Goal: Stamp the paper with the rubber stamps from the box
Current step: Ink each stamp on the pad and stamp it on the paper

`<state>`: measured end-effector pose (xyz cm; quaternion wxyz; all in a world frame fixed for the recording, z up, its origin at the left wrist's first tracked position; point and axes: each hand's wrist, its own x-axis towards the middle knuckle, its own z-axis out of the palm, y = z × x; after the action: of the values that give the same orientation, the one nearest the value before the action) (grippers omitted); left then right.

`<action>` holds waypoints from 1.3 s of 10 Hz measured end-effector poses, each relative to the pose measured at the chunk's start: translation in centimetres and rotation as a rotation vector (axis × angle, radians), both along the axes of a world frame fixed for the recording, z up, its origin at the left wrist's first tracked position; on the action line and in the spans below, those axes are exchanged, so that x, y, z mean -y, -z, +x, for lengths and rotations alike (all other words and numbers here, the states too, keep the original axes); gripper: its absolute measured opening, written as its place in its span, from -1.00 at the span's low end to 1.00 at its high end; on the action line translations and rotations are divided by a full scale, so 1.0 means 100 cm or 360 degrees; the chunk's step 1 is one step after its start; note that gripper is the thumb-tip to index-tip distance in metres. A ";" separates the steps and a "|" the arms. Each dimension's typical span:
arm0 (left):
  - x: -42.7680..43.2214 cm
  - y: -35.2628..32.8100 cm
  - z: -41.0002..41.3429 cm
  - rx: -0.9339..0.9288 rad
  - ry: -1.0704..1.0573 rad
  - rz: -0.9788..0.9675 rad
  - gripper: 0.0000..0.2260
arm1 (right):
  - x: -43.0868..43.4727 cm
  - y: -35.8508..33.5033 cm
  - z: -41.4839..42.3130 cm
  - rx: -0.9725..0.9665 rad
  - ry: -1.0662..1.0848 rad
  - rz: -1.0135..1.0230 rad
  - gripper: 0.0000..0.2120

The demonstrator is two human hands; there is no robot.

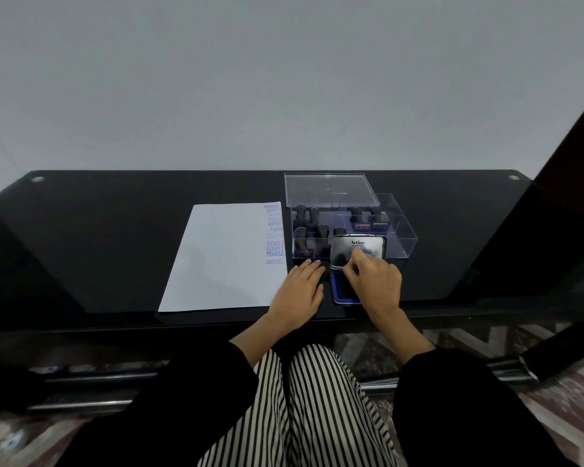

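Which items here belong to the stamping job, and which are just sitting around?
In the job: paper, rubber stamps, clear box, ink pad, right hand pinching its lid, left hand flat beside the paper.
Lying about: box lid, black table.

Blk loose sleeves [189, 399], b&w vert-striped trousers [317, 416].
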<state>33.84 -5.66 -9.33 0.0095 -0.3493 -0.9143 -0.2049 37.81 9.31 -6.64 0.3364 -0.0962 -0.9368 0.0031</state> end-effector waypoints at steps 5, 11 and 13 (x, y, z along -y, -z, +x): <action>0.000 -0.001 0.000 -0.0017 -0.0002 -0.0021 -0.58 | 0.010 0.001 0.014 0.0042 0.0055 -0.0174 -0.68; 0.001 0.000 0.000 -0.0027 0.0005 0.0015 -0.59 | 0.010 0.001 0.012 0.0091 0.0064 -0.0253 -0.77; 0.000 0.001 0.000 -0.0021 0.0006 0.0028 -0.59 | 0.016 0.015 0.032 -0.0119 0.0017 -0.0080 -0.73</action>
<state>33.87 -5.69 -9.43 0.0182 -0.3523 -0.9117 -0.2107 40.97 7.68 -8.14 0.3687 -0.1096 -0.9226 0.0285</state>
